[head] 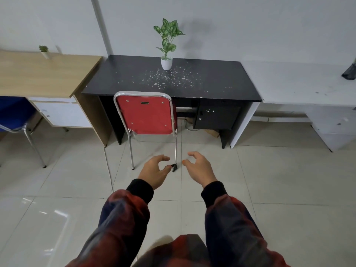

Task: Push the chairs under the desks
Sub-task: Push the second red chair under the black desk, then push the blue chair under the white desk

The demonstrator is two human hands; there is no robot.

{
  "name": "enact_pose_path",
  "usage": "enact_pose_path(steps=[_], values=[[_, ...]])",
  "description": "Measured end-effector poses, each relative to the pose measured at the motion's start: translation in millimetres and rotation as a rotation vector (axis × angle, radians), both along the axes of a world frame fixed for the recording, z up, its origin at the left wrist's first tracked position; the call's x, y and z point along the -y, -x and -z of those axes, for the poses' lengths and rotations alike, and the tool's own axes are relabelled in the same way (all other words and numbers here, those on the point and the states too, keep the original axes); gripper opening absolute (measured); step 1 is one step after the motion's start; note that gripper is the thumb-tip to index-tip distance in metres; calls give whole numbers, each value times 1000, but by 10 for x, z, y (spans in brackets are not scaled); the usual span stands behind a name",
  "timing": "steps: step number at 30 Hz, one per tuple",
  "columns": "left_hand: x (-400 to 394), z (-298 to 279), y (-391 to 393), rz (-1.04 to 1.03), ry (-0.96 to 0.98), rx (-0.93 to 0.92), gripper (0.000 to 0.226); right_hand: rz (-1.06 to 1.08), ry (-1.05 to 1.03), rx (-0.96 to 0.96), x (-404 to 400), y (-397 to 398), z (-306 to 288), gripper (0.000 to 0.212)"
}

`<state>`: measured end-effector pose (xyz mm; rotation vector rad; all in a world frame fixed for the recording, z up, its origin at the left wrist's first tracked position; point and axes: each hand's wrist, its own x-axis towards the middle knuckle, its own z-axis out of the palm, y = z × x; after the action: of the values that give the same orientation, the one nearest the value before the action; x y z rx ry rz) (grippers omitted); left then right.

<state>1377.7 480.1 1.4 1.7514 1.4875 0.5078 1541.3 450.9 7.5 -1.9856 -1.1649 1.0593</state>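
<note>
A pale grey wall backs a row of desks standing on a glossy beige tiled floor (57, 218). The red padded chair with a chrome tube frame (144, 114) is tucked part-way under the black desk with a paint-speckled top (221, 83), its backrest just at the desk's front edge and its rear legs out on the tiles. Both arms in red-and-navy plaid sleeves reach forward and down, short of the chair. The left hand (155, 170) and the right hand (199, 166) hover side by side, palms turned inward, fingers loosely curled and holding nothing. A green leafy plant in a white pot (166, 62) stands on the black desk. A blue chair (13, 112) sits at the light wooden desk (38, 78) on the left.
</note>
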Motion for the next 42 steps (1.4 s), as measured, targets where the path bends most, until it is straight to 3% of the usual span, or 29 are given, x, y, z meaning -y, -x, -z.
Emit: enact_pose_path(steps=[17,30,42], values=[[770,-198,522,101,10,47,31,33,48,45,900,683,-67,47],[1625,-114,603,231,64,109,32,200,40,79,1970,777,-23,44],[2237,-205,607,204,40,127,30,156,0,73,2619,702,-88,43]])
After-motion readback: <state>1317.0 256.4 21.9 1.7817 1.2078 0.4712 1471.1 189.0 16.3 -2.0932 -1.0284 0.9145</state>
